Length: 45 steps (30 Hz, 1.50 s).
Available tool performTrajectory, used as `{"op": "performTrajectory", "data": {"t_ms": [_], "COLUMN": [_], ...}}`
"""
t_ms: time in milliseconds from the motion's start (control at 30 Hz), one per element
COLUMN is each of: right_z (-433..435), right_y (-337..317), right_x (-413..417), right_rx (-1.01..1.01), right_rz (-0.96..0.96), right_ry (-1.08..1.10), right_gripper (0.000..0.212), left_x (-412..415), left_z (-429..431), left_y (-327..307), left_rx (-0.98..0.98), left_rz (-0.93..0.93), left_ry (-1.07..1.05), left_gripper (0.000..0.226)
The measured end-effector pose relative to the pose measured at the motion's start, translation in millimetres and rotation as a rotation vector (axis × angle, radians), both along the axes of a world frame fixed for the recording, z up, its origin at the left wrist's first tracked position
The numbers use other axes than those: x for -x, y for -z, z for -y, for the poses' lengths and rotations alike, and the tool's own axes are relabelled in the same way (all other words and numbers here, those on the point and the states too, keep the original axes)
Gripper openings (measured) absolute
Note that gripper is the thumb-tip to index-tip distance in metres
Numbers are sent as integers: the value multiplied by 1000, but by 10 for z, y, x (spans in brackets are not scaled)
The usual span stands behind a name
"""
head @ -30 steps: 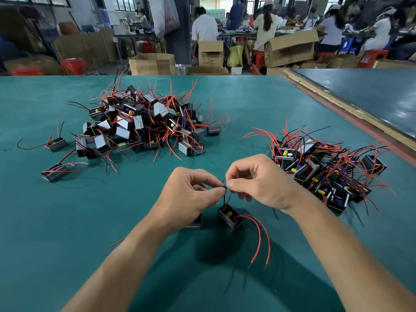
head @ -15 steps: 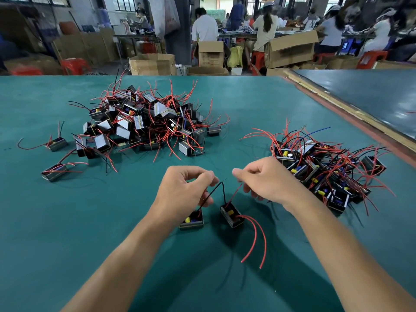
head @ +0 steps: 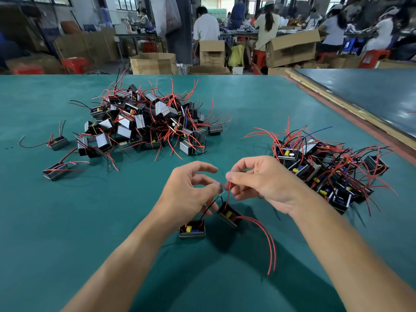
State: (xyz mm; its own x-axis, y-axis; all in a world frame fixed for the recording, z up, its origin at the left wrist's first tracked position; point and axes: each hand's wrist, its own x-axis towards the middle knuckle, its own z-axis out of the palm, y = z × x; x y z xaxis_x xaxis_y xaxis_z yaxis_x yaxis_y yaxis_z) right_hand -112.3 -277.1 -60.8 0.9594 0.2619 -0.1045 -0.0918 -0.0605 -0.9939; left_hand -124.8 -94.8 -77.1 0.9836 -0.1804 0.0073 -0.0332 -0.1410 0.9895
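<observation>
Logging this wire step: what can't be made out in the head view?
Stripped wire ends, head view: too thin and blurred to tell whether they touch.
Grip of the left hand on the black wire, head view: hidden by its own fingers.
Top of the red wire, head view: covered by the right hand.
Module markings in the right pile, head view: too small.

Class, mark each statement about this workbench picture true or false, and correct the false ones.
1. The right hand pinches a red wire. True.
2. The table is red. False: it is green.
3. Wired modules lie on it in a left pile and a right pile. True.
4. The left hand lies flat on the table. False: its fingers curl round a black wire.
</observation>
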Motion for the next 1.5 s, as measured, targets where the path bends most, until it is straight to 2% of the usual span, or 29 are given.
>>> {"op": "performTrajectory", "data": {"t_ms": [233, 600, 967, 1133, 1500], "right_z": [-48, -39, -83, -127, 7], "right_y": [69, 34, 97, 116, 151], "right_x": [-19, 4, -6, -9, -98], "right_rx": [226, 196, 154, 227, 322], "right_rz": [206, 217, 335, 441, 436], "right_ry": [58, -7, 10, 61, 121], "right_gripper": [21, 19, 7, 14, 16], "left_x": [29, 37, 50, 75, 60], "left_z": [18, 29, 67, 68, 38], "left_y": [-35, -50, -2, -20, -45], "left_rx": [14, -4, -72, -114, -2], "left_rz": [-50, -46, -19, 12, 10], "left_ry": [34, 62, 104, 127, 1], "left_gripper": [10, 26, 20, 25, 20]}}
